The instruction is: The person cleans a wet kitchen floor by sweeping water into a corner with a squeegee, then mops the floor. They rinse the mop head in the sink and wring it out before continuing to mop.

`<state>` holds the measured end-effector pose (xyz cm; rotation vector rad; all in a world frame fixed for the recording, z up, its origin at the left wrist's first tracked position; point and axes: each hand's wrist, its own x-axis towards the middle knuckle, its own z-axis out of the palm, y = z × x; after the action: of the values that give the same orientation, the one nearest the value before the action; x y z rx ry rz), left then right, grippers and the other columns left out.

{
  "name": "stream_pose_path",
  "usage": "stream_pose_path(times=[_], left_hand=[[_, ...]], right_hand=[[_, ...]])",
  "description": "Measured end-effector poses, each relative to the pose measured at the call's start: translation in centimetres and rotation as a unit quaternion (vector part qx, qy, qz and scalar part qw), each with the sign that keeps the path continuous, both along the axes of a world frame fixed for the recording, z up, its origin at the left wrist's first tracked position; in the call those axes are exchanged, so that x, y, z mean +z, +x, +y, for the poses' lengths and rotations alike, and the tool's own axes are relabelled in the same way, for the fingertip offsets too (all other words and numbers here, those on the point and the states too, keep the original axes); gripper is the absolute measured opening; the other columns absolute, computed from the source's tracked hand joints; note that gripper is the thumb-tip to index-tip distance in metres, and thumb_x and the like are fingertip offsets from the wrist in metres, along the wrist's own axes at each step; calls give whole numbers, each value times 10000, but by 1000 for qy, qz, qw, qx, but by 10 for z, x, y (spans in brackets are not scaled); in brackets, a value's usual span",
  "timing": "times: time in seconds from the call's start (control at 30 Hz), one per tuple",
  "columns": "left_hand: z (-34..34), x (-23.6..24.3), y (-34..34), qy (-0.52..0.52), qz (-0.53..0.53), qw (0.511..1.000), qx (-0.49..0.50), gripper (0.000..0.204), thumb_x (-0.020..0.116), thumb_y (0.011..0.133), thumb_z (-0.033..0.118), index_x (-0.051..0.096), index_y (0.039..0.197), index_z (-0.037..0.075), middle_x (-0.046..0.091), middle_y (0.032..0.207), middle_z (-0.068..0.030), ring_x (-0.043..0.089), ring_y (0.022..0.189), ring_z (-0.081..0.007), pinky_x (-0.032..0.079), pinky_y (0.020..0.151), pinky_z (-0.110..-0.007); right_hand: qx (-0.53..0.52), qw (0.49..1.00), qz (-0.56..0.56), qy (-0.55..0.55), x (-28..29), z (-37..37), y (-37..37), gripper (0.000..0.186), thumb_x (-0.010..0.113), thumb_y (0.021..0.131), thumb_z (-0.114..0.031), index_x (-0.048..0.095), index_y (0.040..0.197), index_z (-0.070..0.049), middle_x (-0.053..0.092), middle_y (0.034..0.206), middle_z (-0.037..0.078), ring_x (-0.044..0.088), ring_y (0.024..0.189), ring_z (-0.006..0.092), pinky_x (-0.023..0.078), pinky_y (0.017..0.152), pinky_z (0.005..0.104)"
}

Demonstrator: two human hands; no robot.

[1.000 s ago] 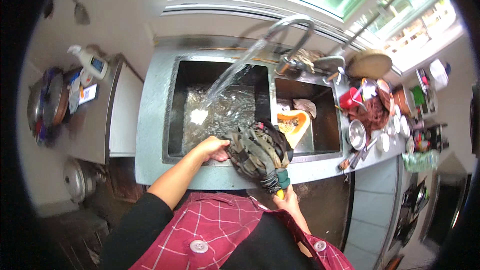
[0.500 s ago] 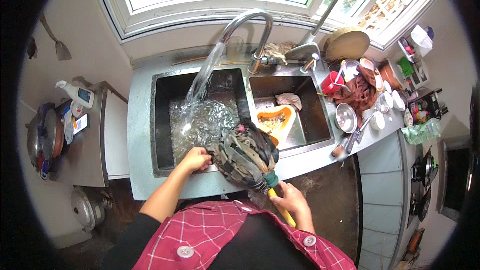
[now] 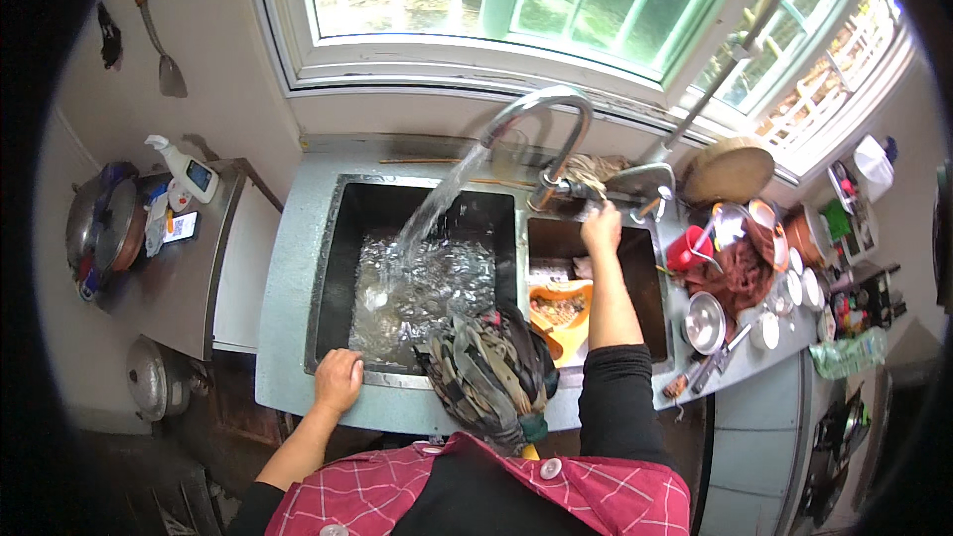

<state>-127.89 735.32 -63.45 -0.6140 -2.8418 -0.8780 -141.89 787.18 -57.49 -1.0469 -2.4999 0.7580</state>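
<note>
At the base of the curved chrome faucet (image 3: 548,104), my right hand (image 3: 601,228) is closed around the faucet handle (image 3: 576,191). Water pours from the spout into the left sink basin (image 3: 342,268), where the pooled water ripples and foams. My left hand (image 3: 340,379) rests with curled fingers on the front rim of that basin. Between my arms, a mop head (image 3: 491,372) of dark, mottled cloth strips lies over the sink's front edge, touched by neither hand. Its green collar (image 3: 533,427) points toward me, and only a bit of the yellow handle (image 3: 530,452) shows by my shirt.
An orange strainer basket (image 3: 571,337) with scraps sits in the right basin. A metal bowl (image 3: 705,323), a red cup (image 3: 687,250), knives, small cups and a brown cloth (image 3: 740,278) crowd the right counter. At left, a spray bottle (image 3: 184,169) and pans stand on a side cabinet.
My right hand has let go of the mop's yellow handle and reached forward to the faucet. My left hand has left the mop head for the sink rim. Water still runs.
</note>
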Motion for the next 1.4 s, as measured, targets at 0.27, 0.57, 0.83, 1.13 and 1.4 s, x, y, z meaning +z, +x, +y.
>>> stream_pose_path(times=[0.27,0.57,0.83,1.13,1.4], left_hand=[[12,-5,-5,-68,19,996,44,47,559,676,109,562,686,62,537,694,-102,528,689,-298,442,629,-420],[8,3,-14,-101,3,994,39,107,576,709,148,524,650,76,532,683,-97,545,697,-289,446,619,-422],[4,2,-9,-72,-15,996,54,111,576,722,166,536,662,81,535,690,-86,553,731,-272,444,639,-413],[8,-5,-11,-82,-32,996,24,124,554,749,171,544,676,71,552,729,-106,547,753,-292,439,670,-428],[11,-2,-12,-105,-28,993,40,100,562,712,151,538,670,64,541,721,-113,534,735,-302,432,647,-437]], right_hand=[[-8,999,35,29,3,-7,-46,429,558,772,-241,576,1103,32,596,1098,255,562,1045,394,422,923,432],[63,973,158,-156,-56,55,-1,475,618,833,-119,468,1259,29,576,770,39,491,551,69,410,465,211],[163,944,-58,-282,4,-99,148,387,626,847,-162,554,1170,38,630,909,84,599,775,131,495,664,262],[102,994,-30,-31,12,-51,56,584,676,745,-234,493,1245,6,662,886,139,639,887,265,483,816,368],[-78,992,-56,85,57,19,-64,531,601,761,-493,630,1099,-85,615,1132,168,581,1063,321,455,883,421]])
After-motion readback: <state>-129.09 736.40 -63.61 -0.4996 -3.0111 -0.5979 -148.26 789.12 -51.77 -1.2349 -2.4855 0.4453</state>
